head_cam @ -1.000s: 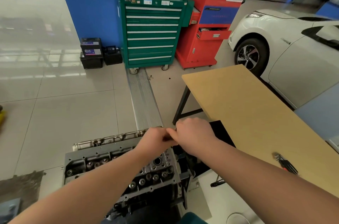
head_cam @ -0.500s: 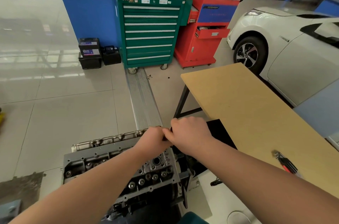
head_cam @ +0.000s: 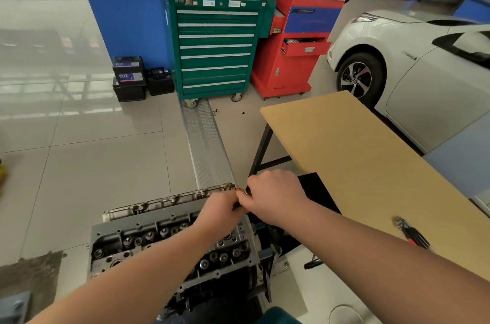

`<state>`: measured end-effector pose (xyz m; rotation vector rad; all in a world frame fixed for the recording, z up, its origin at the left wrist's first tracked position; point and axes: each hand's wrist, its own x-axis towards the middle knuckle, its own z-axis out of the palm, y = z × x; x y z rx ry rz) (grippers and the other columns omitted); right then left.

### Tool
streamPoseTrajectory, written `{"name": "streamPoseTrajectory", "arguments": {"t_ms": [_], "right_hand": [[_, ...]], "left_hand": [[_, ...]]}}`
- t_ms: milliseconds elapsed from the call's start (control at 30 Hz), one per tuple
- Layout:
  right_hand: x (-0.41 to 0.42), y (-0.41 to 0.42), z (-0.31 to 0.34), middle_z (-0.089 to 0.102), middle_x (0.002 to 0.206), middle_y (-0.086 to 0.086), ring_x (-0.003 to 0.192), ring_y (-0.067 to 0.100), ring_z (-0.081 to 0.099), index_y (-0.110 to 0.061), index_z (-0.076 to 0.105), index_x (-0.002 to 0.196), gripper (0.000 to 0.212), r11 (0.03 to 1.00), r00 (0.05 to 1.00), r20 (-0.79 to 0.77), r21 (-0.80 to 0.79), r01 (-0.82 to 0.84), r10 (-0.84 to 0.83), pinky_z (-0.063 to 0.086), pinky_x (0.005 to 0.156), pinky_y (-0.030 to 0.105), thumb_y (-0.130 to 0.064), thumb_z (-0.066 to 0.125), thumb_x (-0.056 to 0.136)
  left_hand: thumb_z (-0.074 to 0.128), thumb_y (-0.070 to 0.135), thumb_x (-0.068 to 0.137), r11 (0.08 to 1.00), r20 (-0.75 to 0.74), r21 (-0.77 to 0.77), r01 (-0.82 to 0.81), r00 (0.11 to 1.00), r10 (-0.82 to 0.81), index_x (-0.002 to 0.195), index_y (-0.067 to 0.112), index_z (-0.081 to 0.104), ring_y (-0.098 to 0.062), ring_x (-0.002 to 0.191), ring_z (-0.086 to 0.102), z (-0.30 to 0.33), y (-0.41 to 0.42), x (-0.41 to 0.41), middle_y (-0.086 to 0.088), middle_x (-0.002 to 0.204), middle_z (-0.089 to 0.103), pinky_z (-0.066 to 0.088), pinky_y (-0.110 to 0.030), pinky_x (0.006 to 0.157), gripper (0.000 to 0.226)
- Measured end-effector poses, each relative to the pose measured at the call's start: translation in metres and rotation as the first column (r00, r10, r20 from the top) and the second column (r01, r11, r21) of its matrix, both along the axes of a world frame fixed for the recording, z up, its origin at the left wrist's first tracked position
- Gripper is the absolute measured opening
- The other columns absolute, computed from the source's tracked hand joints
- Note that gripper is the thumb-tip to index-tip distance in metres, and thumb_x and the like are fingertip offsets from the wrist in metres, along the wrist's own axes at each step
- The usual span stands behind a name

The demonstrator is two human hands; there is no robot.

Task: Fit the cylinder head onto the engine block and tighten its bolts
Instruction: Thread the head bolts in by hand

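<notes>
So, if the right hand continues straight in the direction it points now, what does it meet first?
The right hand points leftward and already meets the left hand above the far corner of the cylinder head. A small dark part shows between them; depth is unclear.

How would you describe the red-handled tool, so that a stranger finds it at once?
Look at the tan wooden table right of the engine. Near its close edge, beside the right forearm, lies the red-handled tool. It is the only thing visible on the tabletop.
</notes>
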<state>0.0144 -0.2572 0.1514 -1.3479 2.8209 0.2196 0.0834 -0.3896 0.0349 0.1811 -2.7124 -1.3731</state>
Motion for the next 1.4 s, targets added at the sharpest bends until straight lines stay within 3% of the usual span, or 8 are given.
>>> {"name": "streamPoseTrajectory", "arguments": {"t_ms": [233, 400, 533, 733, 1000, 1100, 1267, 1400], "right_hand": [[-0.003, 0.003, 0.007, 0.045, 0.083, -0.005, 0.078, 0.021, 0.055, -0.024, 0.043, 0.099, 0.018, 0.976, 0.962, 0.166, -0.02, -0.218, 0.218, 0.034, 0.055, 0.032, -0.034, 0.057, 0.101], [0.005, -0.011, -0.003, 0.035, 0.067, -0.003, 0.067, 0.023, 0.046, -0.02, 0.038, 0.091, 0.038, 0.997, 0.995, 0.072, 0.029, 0.067, -0.069, 0.024, 0.048, 0.031, -0.055, 0.039, 0.105], [-0.001, -0.013, 0.008, 0.047, 0.078, -0.003, 0.071, 0.023, 0.051, -0.022, 0.042, 0.092, 0.039, 0.999, 0.993, 0.117, 0.003, -0.032, 0.032, 0.033, 0.053, 0.034, -0.059, 0.047, 0.1], [-0.002, -0.005, 0.009, 0.037, 0.071, -0.007, 0.066, 0.022, 0.048, -0.025, 0.025, 0.095, 0.036, 0.992, 0.986, 0.108, 0.019, -0.127, 0.124, 0.026, 0.046, 0.031, -0.024, 0.061, 0.098], [0.008, -0.004, -0.008, 0.047, 0.067, -0.001, 0.056, 0.026, 0.047, -0.022, 0.034, 0.094, 0.041, 1.0, 0.998, -0.055, 0.002, 0.009, -0.009, 0.023, 0.046, 0.031, -0.061, 0.03, 0.104], [-0.002, 0.001, -0.004, 0.044, 0.069, -0.004, 0.058, 0.023, 0.047, -0.024, 0.032, 0.092, 0.04, 0.998, 0.998, -0.052, -0.04, -0.048, 0.046, 0.019, 0.046, 0.029, -0.06, 0.044, 0.101], [-0.013, 0.009, -0.002, 0.049, 0.091, -0.004, 0.08, 0.018, 0.045, -0.028, 0.033, 0.102, 0.039, 0.954, 0.948, 0.11, -0.056, -0.295, 0.299, 0.028, 0.052, 0.032, -0.014, 0.067, 0.089], [-0.006, 0.008, -0.003, 0.038, 0.077, -0.009, 0.068, 0.018, 0.042, -0.029, 0.026, 0.092, 0.032, 0.964, 0.96, 0.105, -0.093, -0.25, 0.26, 0.027, 0.052, 0.032, -0.03, 0.056, 0.101]], "left_hand": [[0.068, 0.026, 0.095, 0.953, 0.141, -0.073, 0.294, 0.949, -0.282, 0.087, 0.032, 0.069, -0.008, 0.074, 0.065, 0.013, -0.028, -0.019, 0.009, 0.079, 0.072, 0.054, -0.025, 0.068, 0.01], [0.059, 0.042, 0.077, 0.99, 0.025, 0.009, 0.139, 0.99, -0.139, 0.076, 0.062, 0.058, 0.007, 0.071, 0.063, 0.015, -0.016, -0.009, 0.034, 0.077, 0.065, 0.045, -0.008, 0.063, 0.021], [0.068, 0.021, 0.087, 0.995, 0.05, -0.01, 0.103, 0.993, -0.103, 0.065, 0.038, 0.063, -0.004, 0.059, 0.06, 0.009, -0.02, -0.01, 0.011, 0.062, 0.065, 0.045, -0.019, 0.053, 0.028], [0.076, 0.026, 0.092, 0.968, 0.241, 0.011, 0.252, 0.938, -0.247, 0.097, 0.021, 0.076, -0.014, 0.087, 0.073, 0.019, -0.04, -0.022, 0.004, 0.092, 0.078, 0.061, -0.04, 0.088, 0.008], [0.071, 0.021, 0.083, 0.97, 0.075, 0.232, -0.078, 0.995, 0.062, 0.084, 0.04, 0.071, -0.001, 0.073, 0.068, 0.0, -0.012, -0.003, 0.014, 0.079, 0.074, 0.049, -0.014, 0.062, 0.02], [0.068, 0.035, 0.086, 0.99, 0.01, 0.139, 0.002, 1.0, -0.004, 0.075, 0.047, 0.066, -0.002, 0.06, 0.062, 0.006, -0.013, -0.007, 0.018, 0.07, 0.069, 0.048, -0.015, 0.055, 0.016], [0.078, 0.024, 0.09, 0.992, 0.083, 0.021, 0.127, 0.988, -0.128, 0.084, 0.022, 0.074, -0.013, 0.067, 0.067, 0.009, -0.025, -0.015, 0.005, 0.073, 0.072, 0.057, -0.03, 0.067, 0.008], [0.078, 0.018, 0.09, 0.973, 0.071, 0.03, 0.229, 0.97, -0.231, 0.077, 0.027, 0.069, -0.002, 0.058, 0.057, 0.015, -0.03, -0.018, 0.011, 0.068, 0.067, 0.046, -0.018, 0.057, 0.018]]}}
